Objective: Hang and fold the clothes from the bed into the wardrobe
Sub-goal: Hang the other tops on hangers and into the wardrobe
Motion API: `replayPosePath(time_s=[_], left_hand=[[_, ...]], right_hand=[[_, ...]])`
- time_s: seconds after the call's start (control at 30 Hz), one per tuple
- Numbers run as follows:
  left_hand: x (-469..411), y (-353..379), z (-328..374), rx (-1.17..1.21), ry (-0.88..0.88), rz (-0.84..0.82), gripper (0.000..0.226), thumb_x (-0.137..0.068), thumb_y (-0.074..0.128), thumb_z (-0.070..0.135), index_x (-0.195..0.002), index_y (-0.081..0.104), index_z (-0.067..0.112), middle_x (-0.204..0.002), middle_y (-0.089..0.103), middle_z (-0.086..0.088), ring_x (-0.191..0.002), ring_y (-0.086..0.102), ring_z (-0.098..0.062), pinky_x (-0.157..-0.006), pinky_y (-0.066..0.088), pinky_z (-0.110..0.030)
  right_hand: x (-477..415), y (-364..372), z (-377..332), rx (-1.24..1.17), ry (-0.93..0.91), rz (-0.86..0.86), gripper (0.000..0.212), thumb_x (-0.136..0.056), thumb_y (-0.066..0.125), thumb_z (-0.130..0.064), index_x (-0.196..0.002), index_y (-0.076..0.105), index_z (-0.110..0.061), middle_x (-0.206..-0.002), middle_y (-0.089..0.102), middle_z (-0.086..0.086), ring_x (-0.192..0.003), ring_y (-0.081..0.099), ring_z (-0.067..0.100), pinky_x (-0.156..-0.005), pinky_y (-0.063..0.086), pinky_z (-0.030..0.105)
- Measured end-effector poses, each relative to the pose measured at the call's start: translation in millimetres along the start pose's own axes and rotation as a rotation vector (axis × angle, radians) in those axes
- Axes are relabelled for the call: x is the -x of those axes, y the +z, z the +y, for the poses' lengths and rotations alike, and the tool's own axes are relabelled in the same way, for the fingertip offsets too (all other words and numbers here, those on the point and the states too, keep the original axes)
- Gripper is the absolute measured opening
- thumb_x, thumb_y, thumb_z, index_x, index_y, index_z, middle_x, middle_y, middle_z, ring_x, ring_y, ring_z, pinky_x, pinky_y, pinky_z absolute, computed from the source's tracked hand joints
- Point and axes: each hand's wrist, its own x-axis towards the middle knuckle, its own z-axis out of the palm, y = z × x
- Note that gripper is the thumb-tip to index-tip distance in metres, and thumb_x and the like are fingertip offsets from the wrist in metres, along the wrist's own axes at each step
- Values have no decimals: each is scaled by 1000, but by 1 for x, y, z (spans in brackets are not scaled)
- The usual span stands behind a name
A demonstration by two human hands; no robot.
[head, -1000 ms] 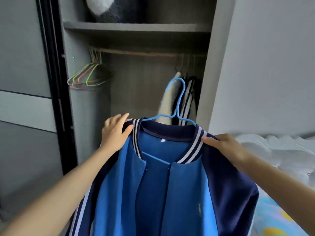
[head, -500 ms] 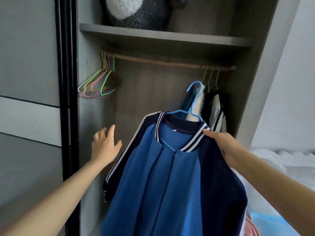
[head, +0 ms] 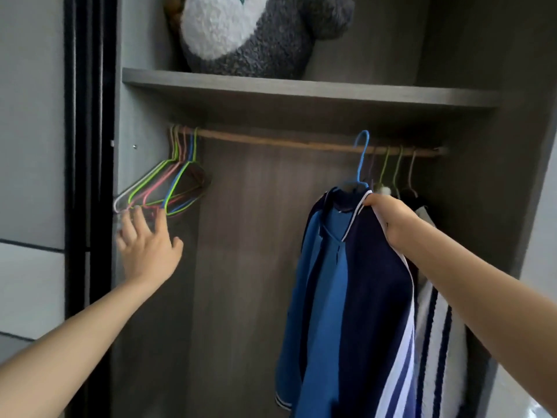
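Right now: right hand (head: 388, 218) is clamped on the blue jacket (head: 331, 297) at the white-striped collar edge, fingers curled round the fabric. Jacket is two-tone, light blue front with navy sleeves. It sits on a blue wire hanger (head: 360, 164) and hangs below the right half of the wooden rail (head: 271, 139), front toward the camera, sleeves loose. Hanger hook is up at rail height, tip above the rail line. Can't tell if it is seated on the rail or just in front of it.

Left hand (head: 147, 245) is spread and holds nothing, back of the hand to the camera, below the left end of the rail. Its fingertips (head: 162, 224) reach the bottom bars of the bunch of empty wire hangers (head: 168, 188) hooked on that end: green, pink, blue, white. Blur there, so contact is not certain.

Right end of the rail: several more hooks (head: 398, 164), pale green and pink, carrying clothes packed just beside the jacket. One is a white garment with navy stripes (head: 437, 342), partly behind the right forearm. Something dark hangs by it, details not readable.

Above the rail: grey shelf (head: 301, 90) with a grey-and-white plush toy (head: 250, 34) on it, over the rail's left-to-middle stretch. Left of the rail, past the wardrobe side panel, a black door frame (head: 87, 176) runs vertically.
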Motion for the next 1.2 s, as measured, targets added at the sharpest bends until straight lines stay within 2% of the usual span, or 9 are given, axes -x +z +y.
replayPosePath(time_s=[0.07,0.2,0.27,0.37,0.53,0.67,0.77,1.0,1.2], left_hand=[[-21,16,-9,4,43,10,66,-71,76,13,-130,49,-1,-140,32,-36,-132,23,-52,-99,25,-64],[-35,43,-22,4,133,78,61,-69,74,13,-124,53,-3,-134,38,-39,-127,30,-55,-92,31,-68],[-45,50,-29,-1,175,150,57,-70,65,17,-122,54,-2,-134,37,-38,-127,29,-54,-93,30,-68],[-64,51,-45,-8,218,244,58,-70,49,25,-122,54,-2,-136,34,-37,-129,25,-53,-96,26,-67],[-90,57,-83,-22,202,310,59,-74,42,27,-124,53,-1,-140,27,-39,-131,20,-57,-100,22,-67],[-100,72,-112,-37,265,295,62,-74,36,28,-126,50,-2,-143,22,-40,-128,20,-60,-94,29,-69],[-105,81,-120,-5,302,305,62,-77,35,28,-130,48,-2,-144,20,-38,-130,18,-59,-92,33,-69],[-109,96,-126,9,323,404,55,-81,36,20,-130,48,-3,-143,24,-38,-132,19,-55,-98,31,-64],[-111,102,-130,-29,338,451,52,-81,42,17,-129,48,-2,-143,26,-38,-133,20,-53,-101,30,-60]], right_hand=[[-19,11,-10,11,-35,31,13,-90,51,-12,-101,53,-5,-79,55,10,-70,54,24,-64,45,29],[-48,30,-15,62,-37,124,14,-89,51,-7,-79,43,-3,-72,45,7,-64,46,22,-74,40,32],[-60,38,-19,88,-34,163,10,-87,53,-5,-96,49,-2,-71,45,7,-62,45,21,-66,43,31],[-79,50,-25,126,-57,195,29,-85,54,-3,-114,55,-1,-73,46,7,-61,45,20,-53,40,27],[-109,66,-29,130,-40,262,37,-86,54,-8,-122,50,2,-79,44,14,-66,46,25,-66,43,32],[-138,68,-26,164,-24,324,37,-82,55,-5,-118,52,2,-87,54,15,-89,54,34,-77,46,35],[-161,67,-7,181,2,338,45,-77,59,-10,-120,52,4,-110,57,15,-101,55,35,-89,47,38],[-158,72,2,421,-57,470,40,-100,40,-16,-126,46,13,-129,50,28,-115,49,38,-78,37,37],[-162,63,2,652,-113,503,39,-103,31,-12,-133,39,11,-139,40,29,-128,38,39,-97,30,33]])
